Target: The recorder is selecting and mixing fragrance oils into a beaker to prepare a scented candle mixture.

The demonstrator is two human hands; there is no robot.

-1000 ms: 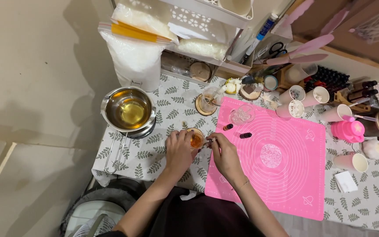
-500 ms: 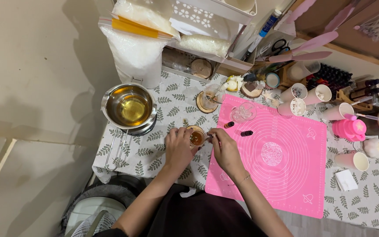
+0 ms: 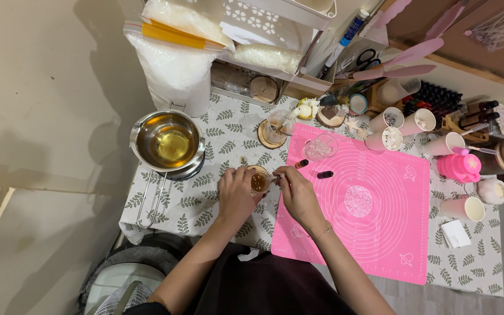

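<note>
My left hand (image 3: 235, 195) wraps the small amber-filled glass (image 3: 258, 180), steadying it on the leaf-print cloth (image 3: 205, 204), just off the pink mat (image 3: 374, 233) edge. Right hand (image 3: 298, 195) pinches a thin stick, tip at the glass rim. Best: keep glass flat, small slow strokes, no tipping. Steel pot (image 3: 167, 143) w/ yellow liquid at 10 o'clock, near; two dark caps (image 3: 314, 169) at 2. Open room: mat at 4 o'clock.
</note>
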